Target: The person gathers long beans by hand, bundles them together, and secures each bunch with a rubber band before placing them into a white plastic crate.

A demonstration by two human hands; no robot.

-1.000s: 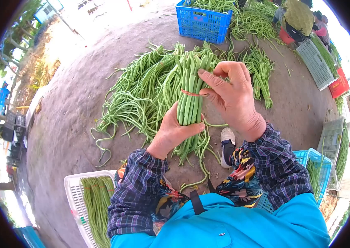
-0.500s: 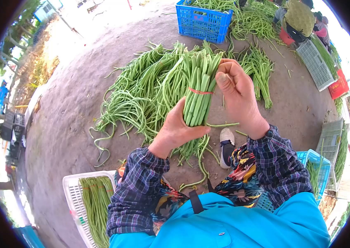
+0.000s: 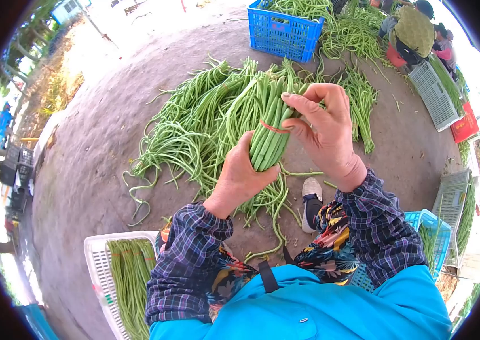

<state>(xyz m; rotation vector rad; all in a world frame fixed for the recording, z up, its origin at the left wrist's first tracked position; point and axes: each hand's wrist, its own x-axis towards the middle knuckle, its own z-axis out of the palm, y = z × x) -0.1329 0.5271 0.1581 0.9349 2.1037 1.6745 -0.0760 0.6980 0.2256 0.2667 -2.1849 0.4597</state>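
A bundle of long green beans is held upright in front of me, with a red band around it. My left hand is wrapped around its lower part, thumb across the front. At the bundle's upper right side, my right hand has its fingers bent around the beans, index fingertip above the band and thumb beside it. Part of the bundle's far side is hidden. Behind and below it, a large heap of loose long beans lies on the ground.
A blue crate of beans stands at the far side. A white crate with banded beans is at lower left. Grey crates, a red box and a light-blue crate are at right. People bend over beans at upper right.
My right hand has moved left and closed in on the bundle's upper side near the band. The bundle has tilted a little more to the right in my left hand.
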